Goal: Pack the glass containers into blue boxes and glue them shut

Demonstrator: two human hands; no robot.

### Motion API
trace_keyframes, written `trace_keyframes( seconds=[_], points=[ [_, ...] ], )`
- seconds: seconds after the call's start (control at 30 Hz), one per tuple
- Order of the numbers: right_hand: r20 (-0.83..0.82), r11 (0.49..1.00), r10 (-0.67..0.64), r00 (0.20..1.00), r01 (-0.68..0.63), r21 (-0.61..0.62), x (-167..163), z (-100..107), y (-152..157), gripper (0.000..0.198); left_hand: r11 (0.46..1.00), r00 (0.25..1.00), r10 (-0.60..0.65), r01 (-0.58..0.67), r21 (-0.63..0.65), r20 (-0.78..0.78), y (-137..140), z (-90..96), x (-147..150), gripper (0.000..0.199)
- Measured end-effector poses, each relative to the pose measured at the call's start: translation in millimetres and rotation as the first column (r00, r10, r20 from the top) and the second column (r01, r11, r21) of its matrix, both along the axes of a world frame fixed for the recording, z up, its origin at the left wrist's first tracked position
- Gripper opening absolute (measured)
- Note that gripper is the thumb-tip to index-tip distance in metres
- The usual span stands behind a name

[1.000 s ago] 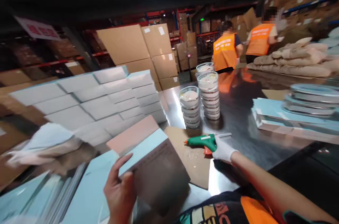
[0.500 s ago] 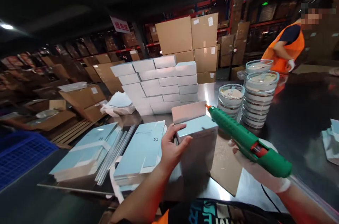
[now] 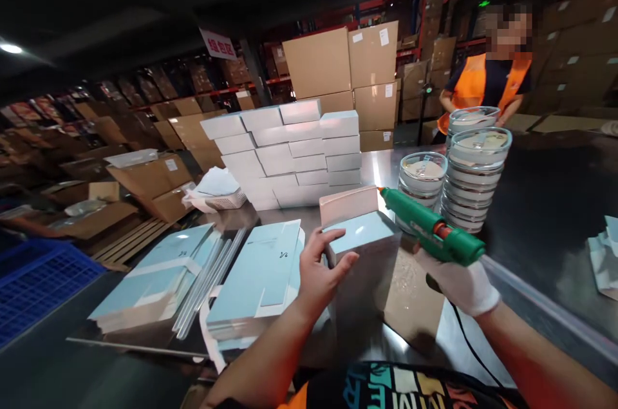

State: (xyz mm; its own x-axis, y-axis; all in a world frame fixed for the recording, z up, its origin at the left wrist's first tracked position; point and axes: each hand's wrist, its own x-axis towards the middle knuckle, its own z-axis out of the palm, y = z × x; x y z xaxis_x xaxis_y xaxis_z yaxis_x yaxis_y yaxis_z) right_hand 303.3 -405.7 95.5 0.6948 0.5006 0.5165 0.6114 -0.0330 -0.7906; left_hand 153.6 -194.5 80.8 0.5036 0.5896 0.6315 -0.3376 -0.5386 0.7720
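Note:
A box point(image 3: 362, 232) with a pale blue top stands before me, its far flap point(image 3: 348, 204) raised. My left hand point(image 3: 321, 270) grips the box's left corner, fingers over the top edge and thumb at the near side. In my white-gloved right hand point(image 3: 461, 283) is a green hot glue gun point(image 3: 427, 227); its orange nozzle points left, at the upper right corner of the flap. Whether it touches the flap I cannot tell. Beneath the gun lies a sheet of cardboard point(image 3: 410, 306) with shiny spots on it.
Behind the box rises a wall of stacked white boxes point(image 3: 290, 154). Glass dishes point(image 3: 473, 183) form stacks at the right. Flat blue sheets point(image 3: 261, 267) lie in piles at left, near a blue crate point(image 3: 43, 286). A person point(image 3: 483, 87) in an orange vest stands across the table.
My right hand has turned the glue gun more level and lowered its nozzle slightly along the flap. The left hand has shifted slightly right with the box. The other person has moved left, turning frontward.

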Motion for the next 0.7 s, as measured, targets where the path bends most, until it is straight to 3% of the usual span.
trace_keyframes(
  seconds=[0.07, 0.1, 0.2, 0.23, 0.27, 0.33, 0.4, 0.43, 0.5, 0.57, 0.63, 0.7],
  points=[
    [-0.214, 1.000, -0.006, 0.977, 0.012, 0.026, 11.9, -10.8, -4.1, 0.032, 0.995, 1.000, -0.024, 0.023, -0.101, -0.012, 3.3, 1.3, -1.7, 0.049],
    [-0.385, 0.998, 0.003, 0.923, 0.019, 0.053, 17.2, -17.7, -6.0, 0.032, 0.988, 0.999, -0.039, 0.037, -0.149, -0.016, 4.7, 2.3, -2.2, 0.052],
    [-0.821, 0.999, 0.029, 0.570, 0.017, 0.048, 33.4, -44.7, -14.2, 0.037, 0.955, 0.997, -0.075, 0.066, -0.290, -0.021, 8.3, 4.8, -2.8, 0.062],
    [-0.855, 0.999, -0.033, 0.517, 0.008, -0.033, 39.5, -54.7, -18.7, 0.038, 0.937, 0.996, -0.090, 0.080, -0.340, -0.016, 9.5, 5.1, -2.9, 0.066],
    [-0.825, 0.987, -0.135, 0.548, 0.006, -0.158, 45.9, -64.1, -24.1, 0.040, 0.915, 0.994, -0.110, 0.098, -0.391, -0.009, 10.7, 5.0, -3.0, 0.069],
    [-0.640, 0.912, -0.337, 0.690, 0.070, -0.405, 58.7, -77.5, -35.8, 0.044, 0.873, 0.988, -0.152, 0.135, -0.468, 0.001, 12.7, 3.7, -2.8, 0.073],
    [-0.413, 0.843, -0.438, 0.798, 0.204, -0.498, 66.8, -79.2, -44.0, 0.037, 0.853, 0.983, -0.186, 0.162, -0.496, 0.002, 13.0, 1.6, -1.9, 0.076],
    [-0.345, 0.852, -0.431, 0.834, 0.249, -0.461, 67.4, -75.0, -45.0, 0.032, 0.850, 0.979, -0.204, 0.176, -0.497, -0.002, 12.0, 0.7, -1.0, 0.076],
    [-0.309, 0.941, -0.293, 0.905, 0.215, -0.262, 59.9, -58.0, -38.5, 0.041, 0.849, 0.968, -0.250, 0.213, -0.484, -0.011, 7.7, -0.3, 1.3, 0.075],
    [-0.358, 1.000, 0.002, 0.934, 0.001, 0.007, 44.1, -33.6, -21.8, 0.072, 0.864, 0.956, -0.295, 0.259, -0.433, -0.017, 1.1, 0.4, 4.0, 0.072],
    [-0.388, 0.960, 0.269, 0.881, -0.213, 0.182, 27.0, -8.3, -1.1, 0.090, 0.893, 0.944, -0.329, 0.307, -0.329, -0.012, -5.1, 1.8, 5.9, 0.066],
    [-0.386, 0.930, 0.364, 0.848, -0.310, 0.195, 15.4, 11.3, 15.0, 0.093, 0.911, 0.933, -0.359, 0.349, -0.221, -0.009, -8.4, 1.6, 6.8, 0.059]
  ],
)
